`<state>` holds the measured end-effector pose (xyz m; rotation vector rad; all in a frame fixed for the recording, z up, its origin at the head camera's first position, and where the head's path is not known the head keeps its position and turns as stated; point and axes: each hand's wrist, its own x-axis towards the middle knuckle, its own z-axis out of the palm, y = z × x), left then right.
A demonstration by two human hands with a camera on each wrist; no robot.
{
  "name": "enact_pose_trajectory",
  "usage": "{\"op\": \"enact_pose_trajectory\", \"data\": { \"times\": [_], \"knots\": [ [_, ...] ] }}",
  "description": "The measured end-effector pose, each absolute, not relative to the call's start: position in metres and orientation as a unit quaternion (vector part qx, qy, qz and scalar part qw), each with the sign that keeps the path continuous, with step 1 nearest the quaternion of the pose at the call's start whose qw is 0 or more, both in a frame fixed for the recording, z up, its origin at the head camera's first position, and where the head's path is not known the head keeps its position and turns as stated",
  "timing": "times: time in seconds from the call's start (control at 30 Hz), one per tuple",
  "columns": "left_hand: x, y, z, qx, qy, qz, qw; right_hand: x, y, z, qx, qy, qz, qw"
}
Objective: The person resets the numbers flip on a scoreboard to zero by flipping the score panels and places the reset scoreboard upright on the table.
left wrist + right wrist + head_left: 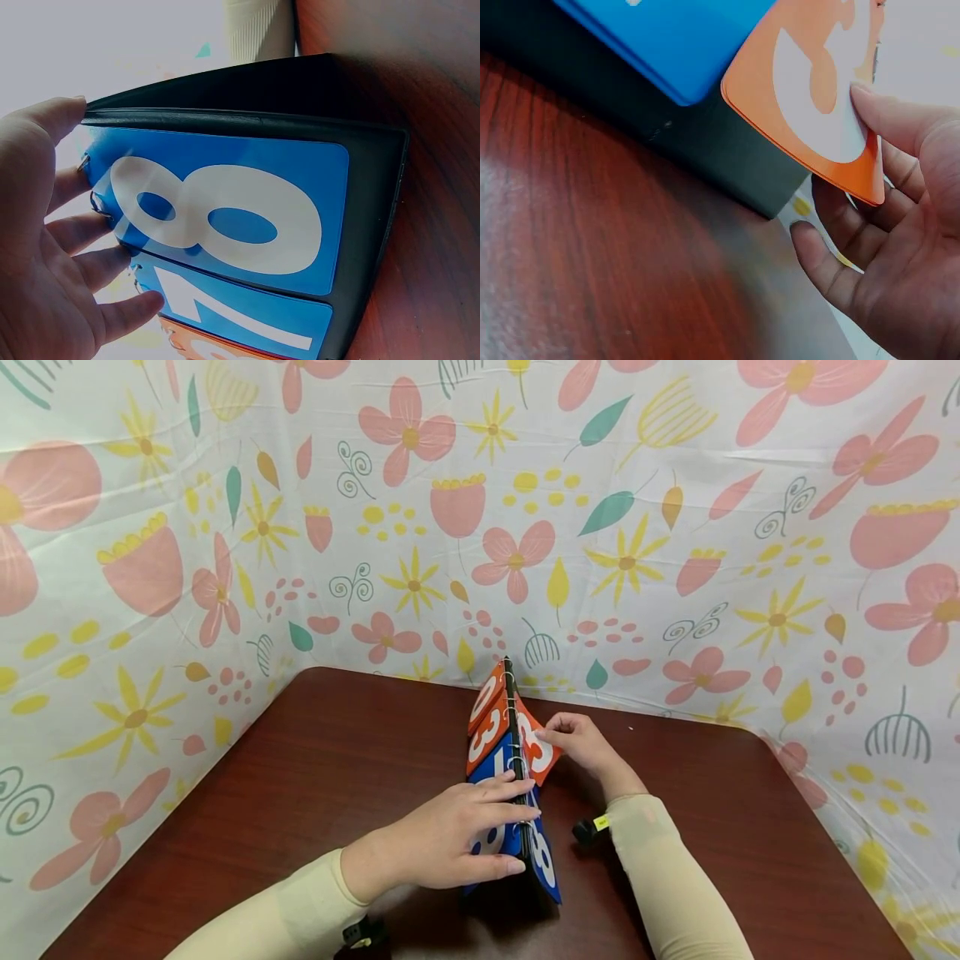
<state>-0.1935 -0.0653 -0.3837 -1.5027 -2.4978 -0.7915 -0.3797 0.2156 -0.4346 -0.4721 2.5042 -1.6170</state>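
Observation:
A tent-shaped flip scoreboard (pixel 517 839) with a black base stands lengthwise in the head view, its number cards hung on metal rings. Across the near part of its top ridge rests my left hand (pixel 442 835), fingers extended over the rings. A blue card with a white 8 (pixel 334 217) hangs below that hand in the left wrist view. On the scoreboard's right side, my right hand (pixel 588 747) pinches an orange card showing a white 3 (pixel 742 86), thumb on its face. The card is lifted outward from the black base (pixel 735 165).
The scoreboard stands on a dark red-brown table (pixel 337 752). Flower-printed cloth (pixel 450 527) hangs behind and to the sides. Small black wrist devices (pixel 585 832) show below both forearms.

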Motion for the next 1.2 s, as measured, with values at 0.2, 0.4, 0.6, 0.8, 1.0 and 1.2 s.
{"op": "enact_pose_trajectory", "data": {
  "times": [0.2,0.4,0.6,0.8,1.0,1.2],
  "knots": [
    [-0.194,-0.065,-0.384,-0.502,-0.822,-0.258,0.070,-0.368,0.216,-0.415,-0.173,0.829,-0.526,0.081],
    [-0.194,-0.065,-0.384,-0.499,-0.825,-0.259,0.065,-0.368,0.220,-0.413,-0.194,0.824,-0.526,0.083],
    [-0.194,-0.065,-0.384,-0.500,-0.823,-0.261,0.066,-0.384,0.227,-0.429,-0.203,0.843,-0.496,0.051],
    [-0.194,-0.065,-0.384,-0.501,-0.823,-0.261,0.068,-0.389,0.229,-0.434,-0.198,0.853,-0.482,-0.006],
    [-0.194,-0.065,-0.384,-0.500,-0.822,-0.266,0.063,-0.386,0.227,-0.431,-0.151,0.859,-0.486,-0.058],
    [-0.194,-0.066,-0.383,-0.498,-0.821,-0.271,0.061,-0.385,0.227,-0.428,-0.129,0.858,-0.492,-0.071]
  ]
}}
